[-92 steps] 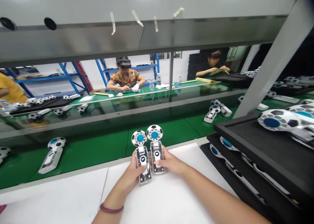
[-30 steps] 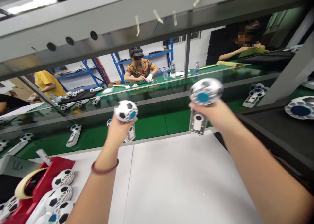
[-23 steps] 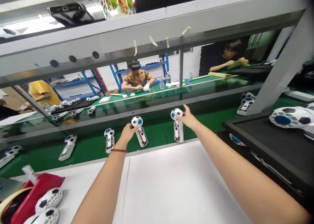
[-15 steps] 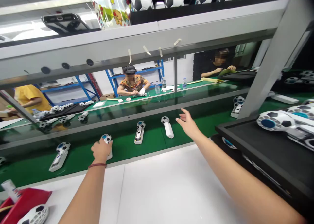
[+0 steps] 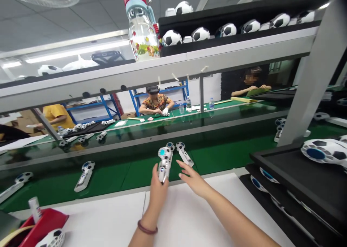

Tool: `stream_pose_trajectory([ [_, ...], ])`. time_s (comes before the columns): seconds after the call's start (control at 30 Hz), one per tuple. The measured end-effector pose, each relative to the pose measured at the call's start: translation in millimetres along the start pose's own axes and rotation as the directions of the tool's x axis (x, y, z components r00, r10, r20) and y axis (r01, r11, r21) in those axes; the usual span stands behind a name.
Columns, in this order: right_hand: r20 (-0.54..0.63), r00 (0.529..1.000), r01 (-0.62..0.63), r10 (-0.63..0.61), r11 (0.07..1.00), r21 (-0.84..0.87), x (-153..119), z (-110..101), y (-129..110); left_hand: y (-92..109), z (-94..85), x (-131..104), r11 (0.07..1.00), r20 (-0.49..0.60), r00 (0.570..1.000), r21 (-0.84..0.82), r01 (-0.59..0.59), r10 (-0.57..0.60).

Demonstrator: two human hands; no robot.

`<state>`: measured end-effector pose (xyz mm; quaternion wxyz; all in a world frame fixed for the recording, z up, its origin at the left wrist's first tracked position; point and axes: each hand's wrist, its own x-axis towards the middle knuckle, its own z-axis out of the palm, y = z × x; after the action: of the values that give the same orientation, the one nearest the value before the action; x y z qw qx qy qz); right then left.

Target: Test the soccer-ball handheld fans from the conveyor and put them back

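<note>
My left hand (image 5: pixel 159 189) grips the handle of a white handheld fan (image 5: pixel 164 159) with a soccer-ball head and a blue round centre. The fan stands tilted up above the front edge of the green conveyor belt (image 5: pixel 230 151). Fingers spread and holding nothing, my right hand (image 5: pixel 195 182) hovers just to its right. Behind the held fan, a similar fan is partly hidden, only its head (image 5: pixel 170 146) showing clearly. Closest to my right fingertips on the belt lies another fan (image 5: pixel 184 154). Farther left rests a fan (image 5: pixel 84 176) whose handle is uncovered.
Black trays (image 5: pixel 303 174) holding fans are stacked at the right. A red bin (image 5: pixel 51 221) stands at the lower left on the white worktop (image 5: pixel 108 221). Overhead runs a grey shelf (image 5: pixel 176 64) with a bottle (image 5: pixel 142 34) and soccer-ball heads. People sit across the belt.
My left hand has lifted the fan off the belt and carried it right, towards my right hand. The right hand has come lower and closer. The camera view has tilted up.
</note>
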<state>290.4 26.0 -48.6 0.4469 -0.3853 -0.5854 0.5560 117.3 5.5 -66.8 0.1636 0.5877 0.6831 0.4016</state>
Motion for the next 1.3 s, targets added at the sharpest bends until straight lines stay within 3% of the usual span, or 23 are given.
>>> stream_pose_trajectory([
  [0.1,0.096,0.995,0.010,-0.006,0.999,-0.043,-6,1,-10,18,32.5,-40,0.961,-0.043,0.974,-0.157,-0.228,0.224],
  [0.23,0.036,0.999,0.038,-0.032,0.981,-0.191,-18,-4,-3,20,49.5,-62,0.943,-0.018,0.969,-0.226,-0.243,0.246],
  [0.3,0.020,0.997,0.083,-0.080,0.962,-0.258,-24,-7,7,16,50.1,-62,0.928,0.060,0.981,-0.341,-0.153,0.183],
  [0.37,0.023,0.992,0.124,-0.123,0.949,-0.291,-29,-8,17,11,49.9,-59,0.867,0.203,0.974,-0.498,0.011,0.104],
  [0.47,0.032,0.984,0.179,-0.177,0.939,-0.293,-31,-9,29,7,51.0,-57,0.697,0.418,0.905,-0.672,0.252,0.076],
  [0.6,0.039,0.965,0.257,-0.259,0.909,-0.330,-29,-12,38,9,54.8,-56,0.574,0.520,0.849,-0.724,0.383,0.089],
  [0.83,-0.016,0.936,0.315,-0.350,0.859,-0.403,-31,-12,41,13,56.8,-55,0.552,0.539,0.840,-0.720,0.421,0.062],
  [1.3,-0.092,0.944,0.263,-0.317,0.890,-0.372,-30,-10,48,22,53.7,-55,0.611,0.487,0.852,-0.739,0.284,0.193],
])
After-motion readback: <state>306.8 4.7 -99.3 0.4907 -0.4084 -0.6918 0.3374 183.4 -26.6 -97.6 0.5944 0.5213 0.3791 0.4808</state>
